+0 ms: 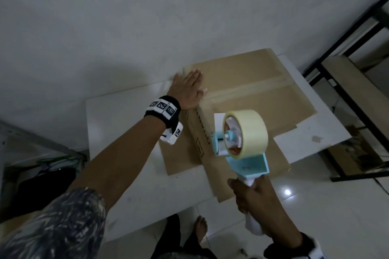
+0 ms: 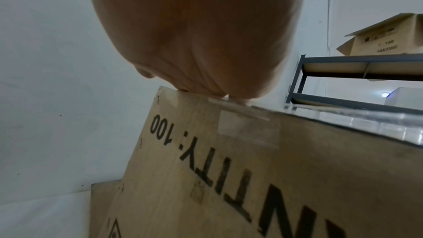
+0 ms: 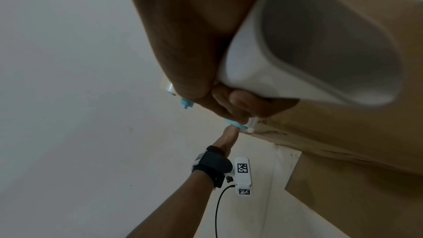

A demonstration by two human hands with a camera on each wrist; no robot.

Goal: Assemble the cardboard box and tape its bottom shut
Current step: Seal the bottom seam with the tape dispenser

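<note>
A brown cardboard box (image 1: 259, 94) stands bottom up on a white table (image 1: 117, 132), its flaps closed and a strip of clear tape (image 1: 252, 87) along the centre seam. My left hand (image 1: 189, 88) lies flat with straight fingers on the box's far left corner, palm down. In the left wrist view the palm (image 2: 201, 42) presses the box's top edge above the printed side (image 2: 206, 169). My right hand (image 1: 250, 197) grips the white handle (image 3: 309, 42) of a blue tape dispenser (image 1: 242, 143) carrying a cream tape roll (image 1: 250, 130), held above the box's near side.
A dark metal shelf rack (image 1: 347, 52) stands at the right, with another cardboard box (image 2: 384, 37) on its upper shelf. White wall lies behind the table. Tiled floor (image 1: 315, 206) and my bare foot (image 1: 201, 227) show below the table's near edge.
</note>
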